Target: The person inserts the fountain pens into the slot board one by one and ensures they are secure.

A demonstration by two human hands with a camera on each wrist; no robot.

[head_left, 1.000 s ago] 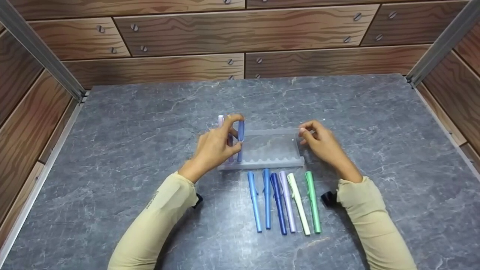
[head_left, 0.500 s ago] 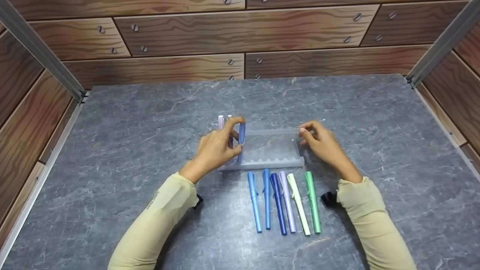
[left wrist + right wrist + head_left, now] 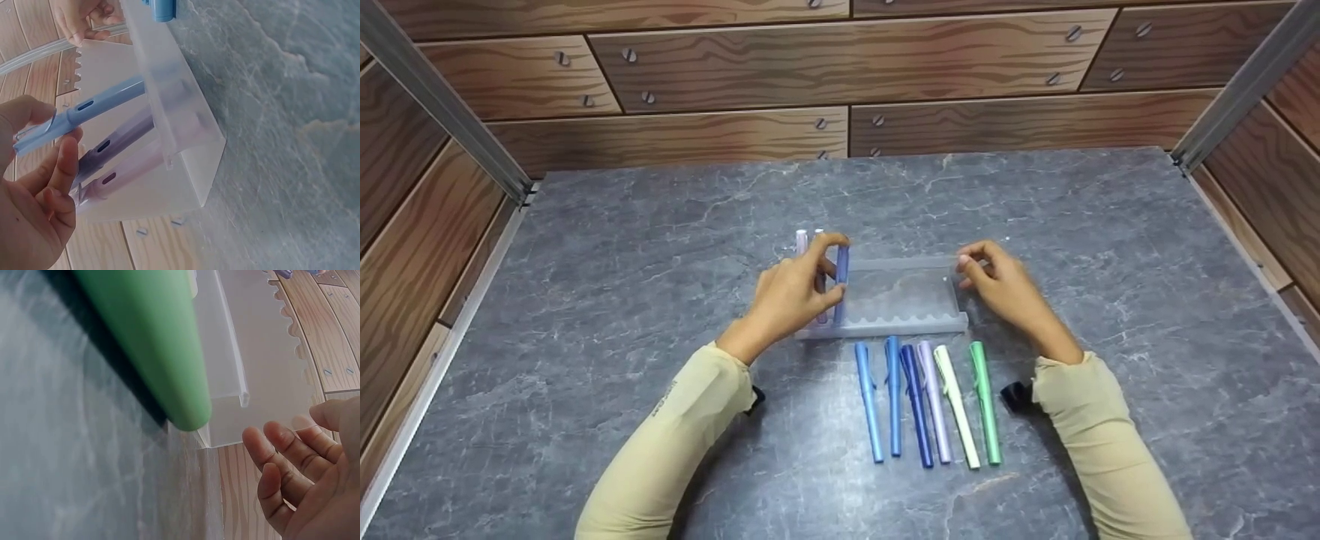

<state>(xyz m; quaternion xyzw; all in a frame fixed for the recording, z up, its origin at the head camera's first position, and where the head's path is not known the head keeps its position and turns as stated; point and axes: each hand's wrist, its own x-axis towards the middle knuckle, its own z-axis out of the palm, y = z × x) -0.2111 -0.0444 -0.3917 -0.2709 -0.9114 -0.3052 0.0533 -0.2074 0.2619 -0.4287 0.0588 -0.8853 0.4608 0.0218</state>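
Observation:
My left hand (image 3: 795,289) pinches a light blue pen (image 3: 107,104) near its clip end, between thumb and fingers. The pen's other end sits behind the front lip of a clear plastic pen stand (image 3: 900,289). Next to it, a purple pen (image 3: 121,138) and a pink pen (image 3: 126,174) lean in the stand, their upper ends partly hidden by my fingers in the left wrist view. At the opposite side, my right hand (image 3: 1001,281) holds the stand's edge, the thumb and a finger at the scalloped panel's corner (image 3: 281,382).
In front of the stand lie several capped pens side by side: a light blue pen (image 3: 868,401), a blue pen (image 3: 894,397), a dark blue pen (image 3: 916,405), a lilac pen (image 3: 934,405), a pale green pen (image 3: 958,409) and a green pen (image 3: 986,405). Wood-patterned walls enclose the grey marbled table (image 3: 660,225).
My left hand shifts only slightly with the light blue pen, which tips a little right and back. The second pen's top has come into view beside my fingers. My right hand stays put.

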